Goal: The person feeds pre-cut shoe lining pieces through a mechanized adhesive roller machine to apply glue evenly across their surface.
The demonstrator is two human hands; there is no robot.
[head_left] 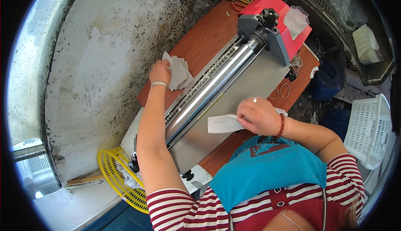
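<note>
My right hand (260, 116) is closed on a flat white piece (223, 124), held by its right end over the near edge of the metal feed plate (234, 99). Paper or thin card would fit its look; the material cannot be told. Beyond the rollers, my left hand (160, 73) is closed at the edge of several overlapping white pieces (180, 73) on the brown tabletop; its fingers are slightly blurred. Between my hands runs a machine with a long shiny roller (213, 76) and a toothed bar alongside it.
The machine's red end housing (267, 7) carries a clear plastic tray (296, 20). A yellow basket (110, 172) with white pieces inside stands by the near left end. Cord (295, 62) lies on the brown table (200, 30). At right is a white crate (367, 131); a stained wall (96, 76) rises at left.
</note>
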